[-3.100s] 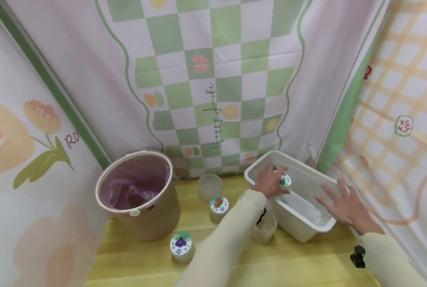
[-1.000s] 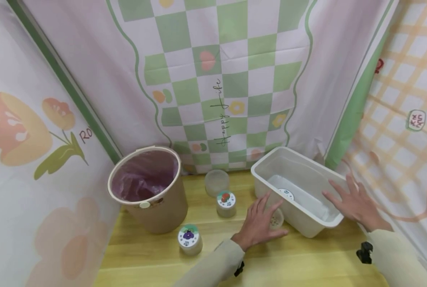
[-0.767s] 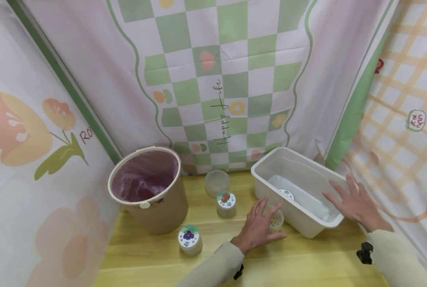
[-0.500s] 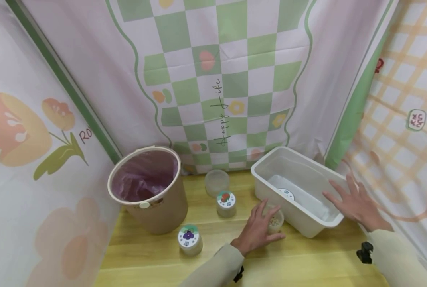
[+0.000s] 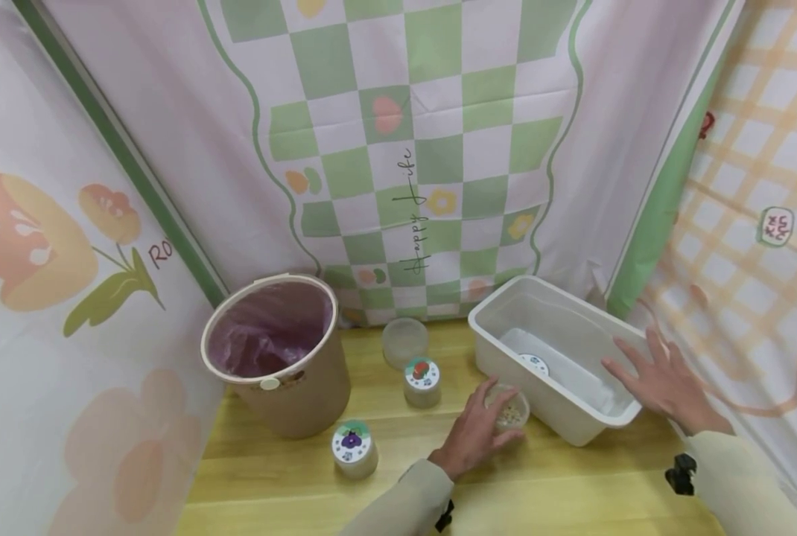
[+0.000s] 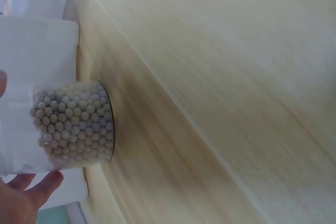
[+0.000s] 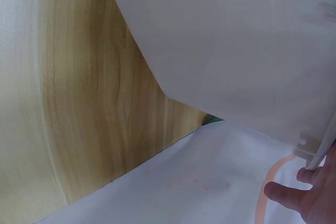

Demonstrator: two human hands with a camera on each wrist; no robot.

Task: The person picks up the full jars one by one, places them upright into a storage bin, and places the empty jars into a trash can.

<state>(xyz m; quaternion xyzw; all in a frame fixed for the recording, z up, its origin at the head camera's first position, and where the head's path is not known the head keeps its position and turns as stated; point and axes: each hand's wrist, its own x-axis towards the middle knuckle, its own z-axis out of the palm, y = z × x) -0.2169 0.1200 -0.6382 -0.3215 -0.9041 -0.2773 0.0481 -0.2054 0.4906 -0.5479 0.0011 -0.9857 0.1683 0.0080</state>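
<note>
My left hand (image 5: pixel 474 435) curves round a clear jar (image 5: pixel 509 411) without a lid, thumb in front and fingers behind. In the left wrist view, small beige balls (image 6: pixel 73 127) fill the jar's lower part, and fingertips (image 6: pixel 51 178) touch its side. My right hand (image 5: pixel 667 383) has its fingers spread at the right rim of a white rectangular tub (image 5: pixel 559 402); in the right wrist view some fingers lie behind that rim. Inside the tub is a round piece with a white printed label (image 5: pixel 535 364), partly hidden by the near wall.
A jar with a tomato label (image 5: pixel 422 381) and one with a purple label (image 5: pixel 354 448) stand left of my left hand. Behind them sits a clear round container (image 5: pixel 405 342). A brown bucket (image 5: pixel 305 402) with a purple liner stands at left. Printed curtains (image 5: pixel 432 186) enclose the table (image 5: pixel 425 491).
My left hand has come out of the tub, leaving the labelled round piece inside, and moved to the lidless jar. Its fingers have closed in round it. My right hand has hardly moved.
</note>
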